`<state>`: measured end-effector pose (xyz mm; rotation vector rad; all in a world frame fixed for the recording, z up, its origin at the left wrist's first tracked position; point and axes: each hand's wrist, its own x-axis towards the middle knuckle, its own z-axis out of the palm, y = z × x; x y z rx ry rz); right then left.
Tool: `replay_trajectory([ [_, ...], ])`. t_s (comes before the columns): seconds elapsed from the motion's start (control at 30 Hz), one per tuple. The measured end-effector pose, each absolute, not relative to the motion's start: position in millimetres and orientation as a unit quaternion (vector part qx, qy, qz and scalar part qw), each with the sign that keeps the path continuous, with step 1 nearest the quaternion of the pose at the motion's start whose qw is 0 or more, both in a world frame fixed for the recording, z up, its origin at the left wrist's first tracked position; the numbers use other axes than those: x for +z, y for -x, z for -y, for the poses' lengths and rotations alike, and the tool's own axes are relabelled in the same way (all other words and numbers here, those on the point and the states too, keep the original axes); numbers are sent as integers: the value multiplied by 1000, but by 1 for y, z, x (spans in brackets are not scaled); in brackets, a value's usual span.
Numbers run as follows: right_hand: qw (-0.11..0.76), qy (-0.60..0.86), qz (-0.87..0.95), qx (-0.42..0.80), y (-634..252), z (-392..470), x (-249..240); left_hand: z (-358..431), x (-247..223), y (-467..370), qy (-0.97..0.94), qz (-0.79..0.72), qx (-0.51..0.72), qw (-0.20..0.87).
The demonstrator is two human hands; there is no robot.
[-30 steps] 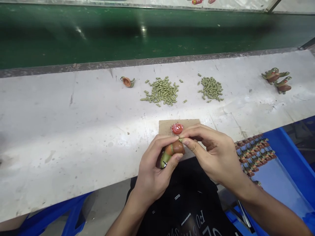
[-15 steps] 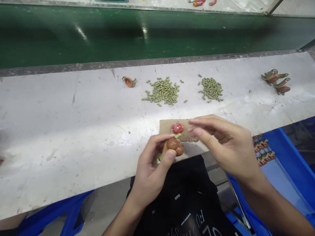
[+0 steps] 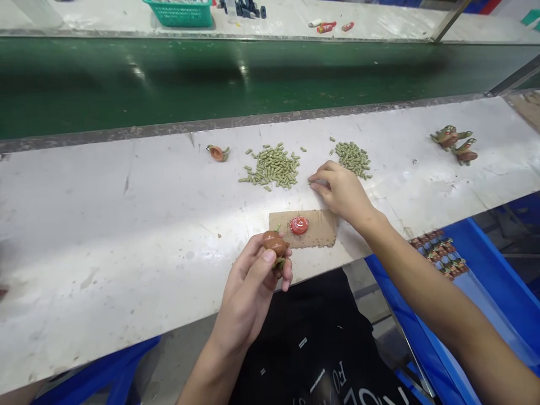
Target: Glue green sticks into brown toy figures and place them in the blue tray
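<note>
Between the fingers and thumb of my left hand (image 3: pixel 253 275) is a small turtle figurine (image 3: pixel 274 243), its brown rounded side up and green parts at its edges. My right hand (image 3: pixel 340 188) reaches over the table, thumb and forefinger pinched on a small green peg-like piece (image 3: pixel 310 181), mostly hidden by the fingertips. It lies between two piles of such pieces, a larger left pile (image 3: pixel 276 167) and a smaller right pile (image 3: pixel 353 159). Below it, a cardboard piece (image 3: pixel 318 230) carries a glossy red blob (image 3: pixel 298 225), close to the held turtle.
An orange-brown and green part (image 3: pixel 217 153) lies left of the piles. Two turtle figurines (image 3: pixel 458 145) stand at the far right. A blue bin (image 3: pixel 489 281) with rows of figurines sits below the table's right edge. A green belt (image 3: pixel 169 84) runs behind, with a green basket (image 3: pixel 179 12) beyond it.
My right hand has moved from beside the cardboard up and away to the loose green piece between the piles. My left hand has turned the turtle and shifted slightly left. The view has tilted up.
</note>
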<state>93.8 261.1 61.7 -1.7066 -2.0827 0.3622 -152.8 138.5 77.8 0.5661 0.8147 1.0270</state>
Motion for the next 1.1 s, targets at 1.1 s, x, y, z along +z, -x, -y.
replay_trajectory([
  [1.1,424,534,494,539,-52,-146,107,-132,77,123,-432,-515,512,534],
])
